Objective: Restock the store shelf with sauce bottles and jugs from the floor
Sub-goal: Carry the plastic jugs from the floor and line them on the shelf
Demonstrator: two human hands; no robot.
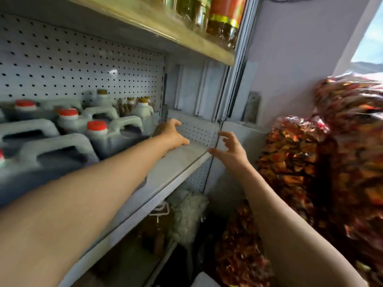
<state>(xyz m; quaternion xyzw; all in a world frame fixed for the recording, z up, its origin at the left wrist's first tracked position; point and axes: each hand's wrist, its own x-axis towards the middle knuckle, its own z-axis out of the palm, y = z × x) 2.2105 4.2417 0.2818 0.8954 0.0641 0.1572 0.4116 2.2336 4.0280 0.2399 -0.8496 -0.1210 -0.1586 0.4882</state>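
Note:
Several white jugs of dark sauce with red caps [107, 139] stand on the grey middle shelf [178, 164], filling its left part. Smaller bottles with brown caps [143, 108] stand behind them against the pegboard. My left hand [173, 134] reaches over the bare right end of the shelf, fingers spread and holding nothing, just right of the nearest jug. My right hand [229, 149] hovers at the shelf's front right corner, fingers loosely curled, empty.
The upper shelf [186, 36] carries oil bottles [223, 21]. Big clear bags of red-and-gold wrapped sweets [331, 162] are stacked at the right against the wall. Jars and a fluffy white bundle [186, 216] sit on the lower shelf.

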